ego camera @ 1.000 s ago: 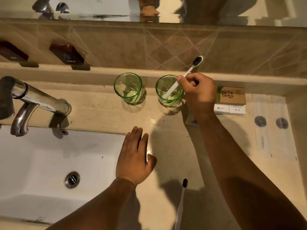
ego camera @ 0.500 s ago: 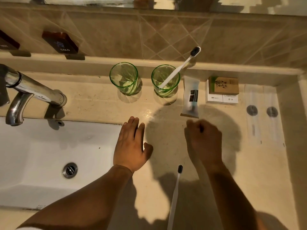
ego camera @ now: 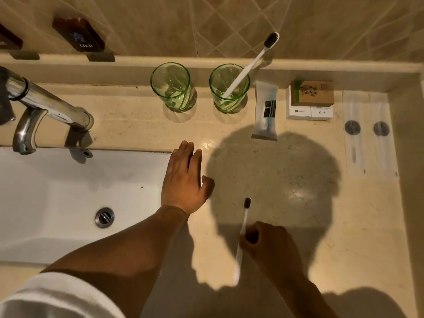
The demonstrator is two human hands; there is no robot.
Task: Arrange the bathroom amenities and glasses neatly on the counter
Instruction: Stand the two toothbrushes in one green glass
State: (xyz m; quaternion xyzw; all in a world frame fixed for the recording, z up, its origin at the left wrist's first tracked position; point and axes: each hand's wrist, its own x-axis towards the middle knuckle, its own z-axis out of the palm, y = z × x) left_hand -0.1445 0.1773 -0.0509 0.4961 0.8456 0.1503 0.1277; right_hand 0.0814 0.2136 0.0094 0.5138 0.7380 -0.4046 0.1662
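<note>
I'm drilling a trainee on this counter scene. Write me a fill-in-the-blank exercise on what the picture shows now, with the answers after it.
1. The toothbrush in the glass stands in the ____ of the two green glasses.
2. The right hand closes on the white handle of a second ____ lying on the counter.
3. The left hand rests flat at the edge of the white ____.
4. The brown box sits on top of a ____ box.

Missing words: right; toothbrush; sink; white

Bare forearms, white left sleeve (ego camera: 52, 297)
</note>
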